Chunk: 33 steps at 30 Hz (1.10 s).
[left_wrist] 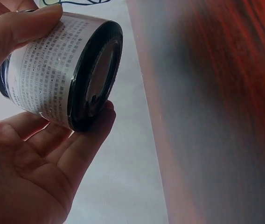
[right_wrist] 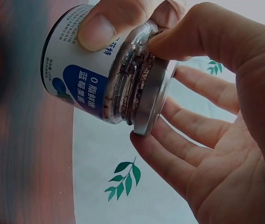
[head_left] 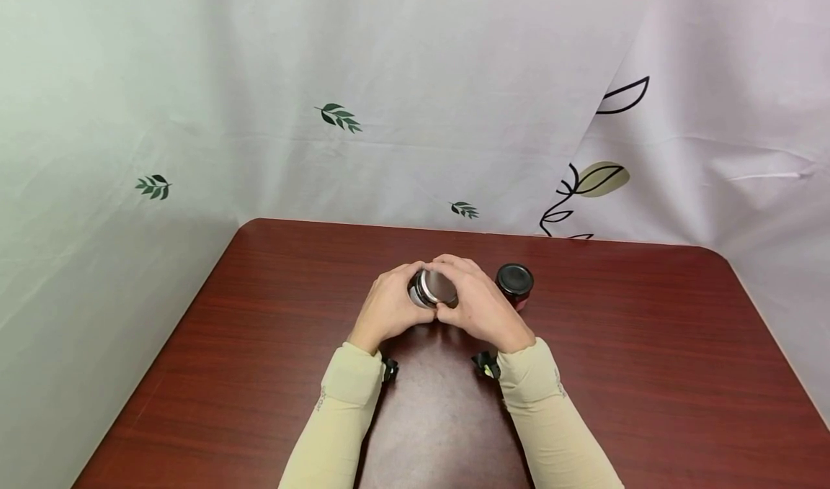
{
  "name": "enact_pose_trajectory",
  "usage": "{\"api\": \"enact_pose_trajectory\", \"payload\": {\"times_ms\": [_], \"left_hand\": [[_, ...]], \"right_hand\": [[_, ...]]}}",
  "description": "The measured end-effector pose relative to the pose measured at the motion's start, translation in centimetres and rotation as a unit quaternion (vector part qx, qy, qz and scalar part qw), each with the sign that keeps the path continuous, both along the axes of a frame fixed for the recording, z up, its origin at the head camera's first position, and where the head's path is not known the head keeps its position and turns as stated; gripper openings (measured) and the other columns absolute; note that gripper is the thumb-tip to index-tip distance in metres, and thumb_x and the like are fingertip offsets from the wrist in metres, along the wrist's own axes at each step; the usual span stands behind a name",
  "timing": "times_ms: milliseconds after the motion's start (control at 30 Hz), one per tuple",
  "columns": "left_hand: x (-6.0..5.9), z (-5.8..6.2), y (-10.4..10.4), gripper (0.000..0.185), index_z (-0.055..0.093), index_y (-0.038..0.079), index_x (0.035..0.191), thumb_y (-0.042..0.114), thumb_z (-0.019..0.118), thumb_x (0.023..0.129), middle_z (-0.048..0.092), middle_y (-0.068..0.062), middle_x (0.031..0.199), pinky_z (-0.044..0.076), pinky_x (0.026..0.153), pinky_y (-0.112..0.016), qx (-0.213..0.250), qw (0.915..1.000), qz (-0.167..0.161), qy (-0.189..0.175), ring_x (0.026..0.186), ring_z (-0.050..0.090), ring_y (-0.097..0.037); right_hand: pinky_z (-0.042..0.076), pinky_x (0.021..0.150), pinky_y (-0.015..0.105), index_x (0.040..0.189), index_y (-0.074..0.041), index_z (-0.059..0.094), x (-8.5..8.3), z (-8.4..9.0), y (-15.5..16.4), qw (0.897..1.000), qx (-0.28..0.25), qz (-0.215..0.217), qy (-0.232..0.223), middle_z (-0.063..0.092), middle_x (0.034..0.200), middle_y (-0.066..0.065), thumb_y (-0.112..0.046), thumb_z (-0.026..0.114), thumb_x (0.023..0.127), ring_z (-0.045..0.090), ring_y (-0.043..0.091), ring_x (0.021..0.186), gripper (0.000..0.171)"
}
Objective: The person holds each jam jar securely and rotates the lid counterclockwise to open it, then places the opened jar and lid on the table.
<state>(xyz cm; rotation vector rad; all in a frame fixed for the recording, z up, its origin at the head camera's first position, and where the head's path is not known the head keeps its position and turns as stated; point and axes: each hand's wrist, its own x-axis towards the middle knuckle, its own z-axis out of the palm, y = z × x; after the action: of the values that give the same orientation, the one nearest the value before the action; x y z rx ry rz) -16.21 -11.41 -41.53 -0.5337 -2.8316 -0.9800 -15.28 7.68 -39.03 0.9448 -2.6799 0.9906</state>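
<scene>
My left hand (head_left: 389, 305) grips the body of a small glass jam jar (right_wrist: 88, 70), its thumb across the white and blue label. The jar is tilted on its side; its dark base faces the camera in the left wrist view. At the other end, my right hand (head_left: 476, 305) holds the silver lid (right_wrist: 153, 100) between thumb and fingers. Threads and dark smears show on the glass neck beside the lid. In the head view the hands meet around the jar (head_left: 418, 294) and hide much of it.
A second jar with a black lid (head_left: 515, 279) stands on the table just right of my right hand. The brown wooden table (head_left: 648, 345) runs back to a pale curtain (head_left: 389, 172) with leaf prints, which also hangs along both sides.
</scene>
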Motion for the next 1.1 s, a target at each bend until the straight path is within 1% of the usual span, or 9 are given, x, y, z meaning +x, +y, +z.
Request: {"api": "enact_pose_trajectory", "payload": {"times_ms": [267, 633, 833, 1100], "left_hand": [[0.08, -0.10, -0.07, 0.071, 0.064, 0.009, 0.131, 0.024, 0.086, 0.066, 0.069, -0.004, 0.115, 0.051, 0.085, -0.038, 0.004, 1.0000, 0.003, -0.001, 0.095, 0.065, -0.021], [-0.05, -0.25, -0.02, 0.074, 0.062, 0.005, 0.134, 0.024, 0.086, 0.067, 0.068, -0.007, 0.118, 0.051, 0.087, -0.039, 0.009, 0.9999, 0.005, 0.000, 0.098, 0.065, -0.023], [-0.11, -0.25, -0.04, 0.071, 0.063, 0.006, 0.131, 0.023, 0.086, 0.066, 0.068, -0.005, 0.113, 0.051, 0.084, -0.038, 0.017, 0.9998, 0.006, -0.003, 0.094, 0.064, -0.021], [-0.18, -0.29, -0.11, 0.071, 0.062, 0.007, 0.131, 0.022, 0.087, 0.066, 0.068, -0.004, 0.114, 0.051, 0.086, -0.037, 0.018, 0.9998, 0.008, -0.011, 0.096, 0.064, -0.020]], "right_hand": [[0.043, 0.104, 0.044, 0.134, -0.007, 0.062, 0.06, 0.00, 0.00, 1.000, 0.000, -0.004, -0.003, 0.057, 0.134, 0.008, -0.005, 0.076, 0.078, 0.050, 0.030, 0.127, 0.058], [0.043, 0.104, 0.043, 0.136, -0.010, 0.060, -0.07, 0.08, 0.02, 1.000, -0.005, -0.008, -0.010, 0.055, 0.136, 0.005, -0.007, 0.075, 0.080, 0.049, 0.028, 0.128, 0.058], [0.043, 0.104, 0.045, 0.135, -0.008, 0.060, -0.10, 0.08, 0.03, 1.000, -0.014, -0.011, -0.006, 0.056, 0.136, 0.007, -0.007, 0.077, 0.080, 0.049, 0.030, 0.128, 0.058], [0.043, 0.105, 0.046, 0.137, -0.007, 0.059, -0.01, -0.02, 0.11, 0.999, -0.025, -0.018, -0.007, 0.055, 0.139, 0.008, -0.008, 0.078, 0.081, 0.049, 0.031, 0.130, 0.059]]}}
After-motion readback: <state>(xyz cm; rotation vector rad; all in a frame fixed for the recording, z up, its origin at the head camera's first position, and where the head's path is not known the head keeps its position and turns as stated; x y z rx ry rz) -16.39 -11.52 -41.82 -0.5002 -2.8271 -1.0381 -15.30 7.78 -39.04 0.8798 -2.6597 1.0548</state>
